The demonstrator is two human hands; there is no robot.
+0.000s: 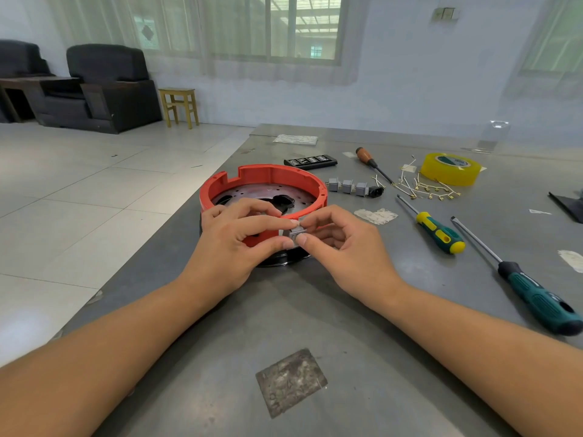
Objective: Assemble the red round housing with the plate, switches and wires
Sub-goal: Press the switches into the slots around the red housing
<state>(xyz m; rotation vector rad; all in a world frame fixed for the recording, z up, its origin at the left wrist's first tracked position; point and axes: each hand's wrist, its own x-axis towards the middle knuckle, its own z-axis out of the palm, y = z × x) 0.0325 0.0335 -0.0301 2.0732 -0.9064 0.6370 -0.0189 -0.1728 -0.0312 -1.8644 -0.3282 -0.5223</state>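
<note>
Red housing point(268, 184) sits frame center; grey switch point(296, 234) is pinched w/ curled fingers by left hand point(233, 244) & right hand point(344, 247) at near wall.

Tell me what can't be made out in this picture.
Head view:
- The near wall of the red housing, and whether the grey switch is seated in it: hidden by the left hand and right hand.
- The black object at the table's right: cut off by the frame edge.
- The wire terminals: too small to count.
- The tape roll label: too blurred to read.
</note>
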